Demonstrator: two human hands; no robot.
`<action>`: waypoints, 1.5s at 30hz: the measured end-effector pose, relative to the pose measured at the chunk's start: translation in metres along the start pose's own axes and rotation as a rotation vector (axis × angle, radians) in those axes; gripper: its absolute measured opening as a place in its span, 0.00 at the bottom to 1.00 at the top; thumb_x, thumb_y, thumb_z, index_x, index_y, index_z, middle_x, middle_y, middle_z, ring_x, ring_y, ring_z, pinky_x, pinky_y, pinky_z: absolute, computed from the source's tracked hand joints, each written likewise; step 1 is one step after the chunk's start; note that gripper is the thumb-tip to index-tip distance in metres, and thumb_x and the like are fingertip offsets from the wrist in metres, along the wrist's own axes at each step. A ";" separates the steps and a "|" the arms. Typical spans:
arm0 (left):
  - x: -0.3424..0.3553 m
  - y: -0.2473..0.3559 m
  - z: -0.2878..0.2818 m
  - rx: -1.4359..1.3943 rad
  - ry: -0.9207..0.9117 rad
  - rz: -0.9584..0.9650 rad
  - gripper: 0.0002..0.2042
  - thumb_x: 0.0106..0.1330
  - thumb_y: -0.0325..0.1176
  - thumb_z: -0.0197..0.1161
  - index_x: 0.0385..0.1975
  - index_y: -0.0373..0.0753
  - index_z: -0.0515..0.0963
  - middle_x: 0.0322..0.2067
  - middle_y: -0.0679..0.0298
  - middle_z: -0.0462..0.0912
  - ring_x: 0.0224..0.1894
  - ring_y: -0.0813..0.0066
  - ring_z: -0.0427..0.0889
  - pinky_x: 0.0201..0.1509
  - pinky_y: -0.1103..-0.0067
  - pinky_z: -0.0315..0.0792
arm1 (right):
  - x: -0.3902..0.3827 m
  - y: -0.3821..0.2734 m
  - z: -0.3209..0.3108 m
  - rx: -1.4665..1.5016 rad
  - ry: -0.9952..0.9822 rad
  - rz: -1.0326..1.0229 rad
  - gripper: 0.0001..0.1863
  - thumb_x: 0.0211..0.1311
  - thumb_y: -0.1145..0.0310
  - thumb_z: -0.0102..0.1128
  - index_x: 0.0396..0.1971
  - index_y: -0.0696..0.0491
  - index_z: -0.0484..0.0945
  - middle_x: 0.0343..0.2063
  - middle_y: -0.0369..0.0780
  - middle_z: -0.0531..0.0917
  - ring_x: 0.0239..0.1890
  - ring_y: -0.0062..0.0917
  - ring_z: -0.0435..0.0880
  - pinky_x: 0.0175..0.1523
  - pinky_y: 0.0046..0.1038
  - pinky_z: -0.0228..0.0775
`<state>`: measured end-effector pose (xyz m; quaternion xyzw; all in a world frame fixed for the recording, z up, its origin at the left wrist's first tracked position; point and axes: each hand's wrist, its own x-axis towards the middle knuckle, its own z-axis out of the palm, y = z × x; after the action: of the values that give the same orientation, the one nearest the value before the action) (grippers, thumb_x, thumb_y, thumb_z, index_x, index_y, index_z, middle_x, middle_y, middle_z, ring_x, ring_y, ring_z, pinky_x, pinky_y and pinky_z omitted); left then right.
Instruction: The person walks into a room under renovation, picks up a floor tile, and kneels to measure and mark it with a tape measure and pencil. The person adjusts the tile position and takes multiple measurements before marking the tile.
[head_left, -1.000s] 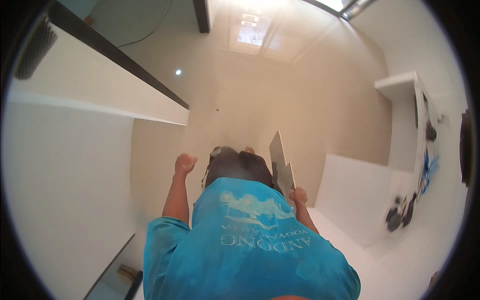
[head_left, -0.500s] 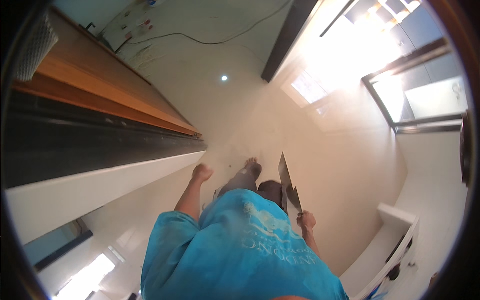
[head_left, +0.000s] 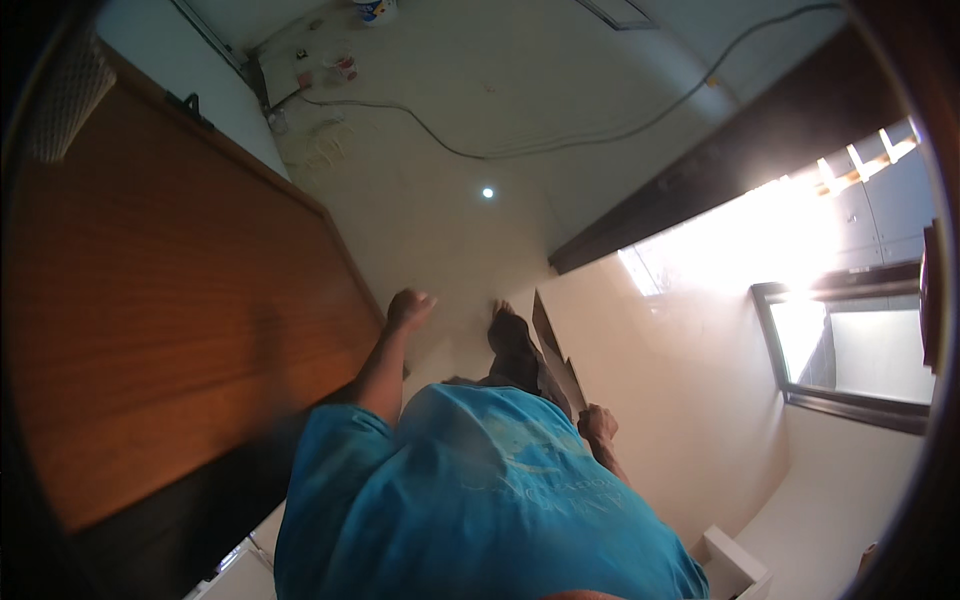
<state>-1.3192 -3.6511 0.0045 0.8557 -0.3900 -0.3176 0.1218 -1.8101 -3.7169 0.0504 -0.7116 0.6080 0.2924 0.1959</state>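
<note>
My right hand (head_left: 600,422) is closed on one end of a thin, flat grey sheet with a stepped edge (head_left: 557,345). The sheet points forward beside my right leg, seen nearly edge-on, so its exact kind does not show. My left hand (head_left: 411,308) is raised ahead of me, its fingers curled and no object visible in it. Close to its left stands a brown wooden door (head_left: 190,300); a touch between them cannot be made out. One bare foot (head_left: 503,308) shows below, on the pale floor.
A dark cable (head_left: 480,157) runs across the floor ahead. Beyond it are a blue and white bucket (head_left: 375,12) and small containers (head_left: 340,68). A dark door frame (head_left: 700,170) slants in from the right, near a dark-framed opening (head_left: 780,345) with glaring light.
I have moved forward into the doorway, and the view has turned: more of the wooden door and the far floor shows. My left hand has swung forward; the right still holds the sheet.
</note>
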 end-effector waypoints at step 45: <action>0.768 0.016 -0.477 -1.111 0.510 -0.876 0.15 0.65 0.45 0.62 0.44 0.41 0.80 0.33 0.64 0.85 0.29 0.74 0.83 0.27 0.77 0.74 | 0.844 -0.788 -0.956 -0.394 0.061 -0.563 0.23 0.63 0.50 0.50 0.49 0.49 0.81 0.40 0.48 0.85 0.43 0.43 0.84 0.47 0.44 0.77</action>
<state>-0.6445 -4.2530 0.0344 0.7923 0.2440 -0.2788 0.4847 -0.7919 -4.8119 0.1564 -0.8841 0.3250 0.3174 0.1095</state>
